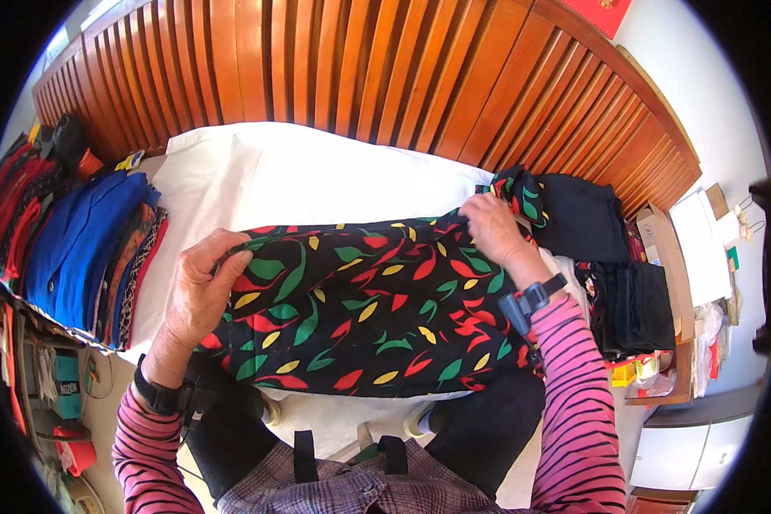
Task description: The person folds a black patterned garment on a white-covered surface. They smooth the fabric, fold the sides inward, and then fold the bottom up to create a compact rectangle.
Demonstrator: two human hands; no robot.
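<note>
A black garment with a red, green and yellow leaf print [372, 308] lies spread across the white sheet in front of me, its near edge reaching my lap. At its upper left corner, my left hand [209, 283] pinches the cloth between thumb and fingers. My right hand [491, 228] is on the upper right part of the garment, beside a bunched portion of the same print; its fingertips are partly hidden, so whether they grip the cloth is unclear.
Folded clothes, a blue garment [70, 244] among them, are stacked at the left. Folded black clothes [646, 308] and a dark folded cloth [581, 215] lie at the right, near a cardboard box [671, 270]. A slatted wooden headboard [360, 70] stands behind the white sheet [321, 173].
</note>
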